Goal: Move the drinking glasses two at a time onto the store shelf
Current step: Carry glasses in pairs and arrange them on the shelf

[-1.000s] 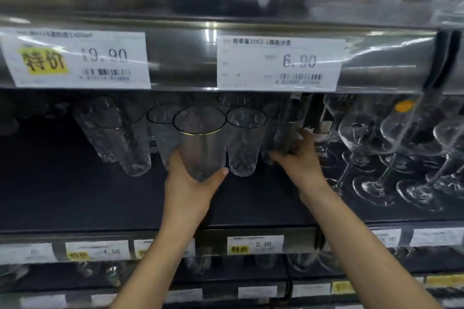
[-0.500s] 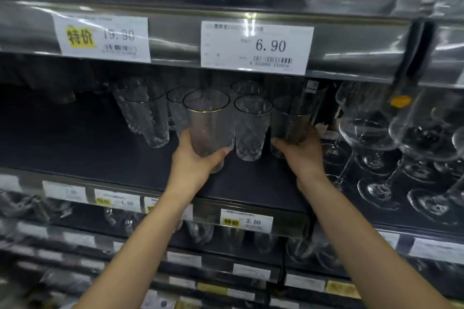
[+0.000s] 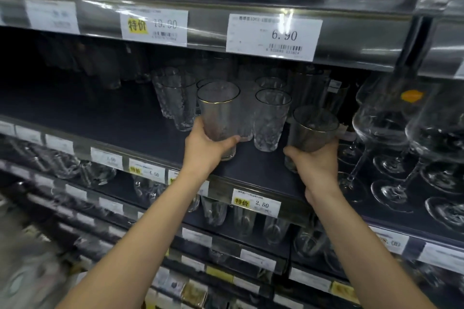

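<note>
Glass in each hand, and both sit low over the dark shelf (image 3: 113, 113). The left hand (image 3: 203, 150) has its fingers and thumb wrapped round the lower part of a gold-rimmed tumbler (image 3: 218, 113). The right hand (image 3: 315, 165) is curled round the bottom half of a second tumbler (image 3: 312, 130), which is tilted a touch towards the camera. Whether either base is down on the shelf, I cannot tell. And it's tight in there! A textured glass (image 3: 270, 120) stands between the two held ones, just beside both, so any sideways drift while setting down could clink it or tip it. More patterned glasses (image 3: 175, 100) are packed close on the left. On the right a row of wine glasses (image 3: 381, 128) stands near the right hand's knuckles, tall and thin-stemmed, so a careless elbow-out move could topple one into the rest. The second tumbler is the bigger worry, I'd say: it hangs near the shelf's front edge, and released at that tilt it could rock forward and go over the lip. Both grips are low on smooth glass too, so a hurried let-go before the base is flat risks a slip. Straight down and level looks the safe call.
</note>
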The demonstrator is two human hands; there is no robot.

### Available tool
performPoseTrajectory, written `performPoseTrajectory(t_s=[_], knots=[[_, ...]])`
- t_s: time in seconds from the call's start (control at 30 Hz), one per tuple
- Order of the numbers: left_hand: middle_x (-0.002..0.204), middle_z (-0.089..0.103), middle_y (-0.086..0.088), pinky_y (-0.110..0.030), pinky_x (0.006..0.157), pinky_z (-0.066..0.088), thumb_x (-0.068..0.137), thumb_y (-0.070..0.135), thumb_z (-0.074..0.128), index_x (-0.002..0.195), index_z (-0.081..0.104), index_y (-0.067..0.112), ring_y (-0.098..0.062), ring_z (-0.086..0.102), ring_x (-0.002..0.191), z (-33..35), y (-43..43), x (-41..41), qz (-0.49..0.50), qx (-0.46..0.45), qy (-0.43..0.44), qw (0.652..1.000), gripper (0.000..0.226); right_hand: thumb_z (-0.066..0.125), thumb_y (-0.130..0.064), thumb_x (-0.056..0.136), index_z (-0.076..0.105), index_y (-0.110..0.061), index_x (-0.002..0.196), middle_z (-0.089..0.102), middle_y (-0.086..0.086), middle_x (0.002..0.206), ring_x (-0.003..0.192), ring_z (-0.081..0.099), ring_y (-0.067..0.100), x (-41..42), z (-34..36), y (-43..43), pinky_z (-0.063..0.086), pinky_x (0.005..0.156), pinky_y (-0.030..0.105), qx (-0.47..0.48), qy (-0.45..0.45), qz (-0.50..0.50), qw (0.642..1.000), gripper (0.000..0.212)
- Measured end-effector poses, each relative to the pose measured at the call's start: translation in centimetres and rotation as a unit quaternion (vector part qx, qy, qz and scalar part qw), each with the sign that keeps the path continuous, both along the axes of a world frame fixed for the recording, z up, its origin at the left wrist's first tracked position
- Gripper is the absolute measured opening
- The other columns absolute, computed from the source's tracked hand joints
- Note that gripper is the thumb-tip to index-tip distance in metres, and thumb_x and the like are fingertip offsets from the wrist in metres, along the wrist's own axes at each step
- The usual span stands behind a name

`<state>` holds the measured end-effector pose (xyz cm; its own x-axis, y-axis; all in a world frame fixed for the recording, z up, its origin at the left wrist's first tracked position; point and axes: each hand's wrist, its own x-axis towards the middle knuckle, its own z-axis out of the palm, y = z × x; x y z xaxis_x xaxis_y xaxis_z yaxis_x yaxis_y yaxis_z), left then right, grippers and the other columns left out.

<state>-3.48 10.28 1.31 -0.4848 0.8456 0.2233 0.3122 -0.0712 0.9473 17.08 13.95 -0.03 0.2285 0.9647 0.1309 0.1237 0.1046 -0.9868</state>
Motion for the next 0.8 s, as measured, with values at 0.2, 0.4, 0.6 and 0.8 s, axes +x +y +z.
performPoseTrajectory(t_s=[0.2,0.4,0.6,0.8], knots=[[0.105,0.069,0.013,-0.018,0.082,0.051,0.066,0.030,0.090,0.114,0.057,0.024,-0.001,0.065,0.097,0.1,-3.4,-2.4,0.047,0.015,-0.010,0.999,0.059,0.086,-0.028,0.064,0.046,-0.045,0.101,0.067,-0.017,0.102,0.094,0.065,-0.001,-1.6,0.4,-2.7,0.050,0.082,0.024,0.066,-0.058,0.077,0.993,0.057],[0.103,0.068,0.018,-0.008,0.075,0.048,0.072,0.032,0.086,0.110,0.053,0.037,0.008,0.064,0.093,1.5,-7.7,-6.3,0.091,0.067,-0.018,0.993,0.051,0.087,-0.027,0.068,0.049,-0.045,0.108,0.066,-0.026,0.102,0.095,0.064,-0.005,-6.2,1.6,-5.5,0.049,0.082,0.022,0.085,-0.031,0.163,0.982,0.058],[0.103,0.068,0.016,-0.010,0.074,0.049,0.074,0.030,0.085,0.112,0.052,0.034,0.006,0.065,0.092,2.8,-11.1,-12.2,0.127,0.100,-0.016,0.987,0.050,0.088,-0.025,0.066,0.049,-0.046,0.110,0.065,-0.020,0.106,0.099,0.063,-0.001,-13.8,2.6,-7.5,0.049,0.087,0.028,0.097,-0.022,0.241,0.966,0.062],[0.099,0.067,0.025,-0.005,0.074,0.046,0.072,0.028,0.087,0.108,0.053,0.040,0.009,0.064,0.093,2.6,-15.2,-20.3,0.143,0.093,0.012,0.985,0.051,0.085,-0.007,0.071,0.050,-0.037,0.117,0.067,-0.013,0.107,0.098,0.065,0.000,-23.7,2.8,-9.4,0.048,0.084,0.021,0.099,0.010,0.292,0.951,0.065]])
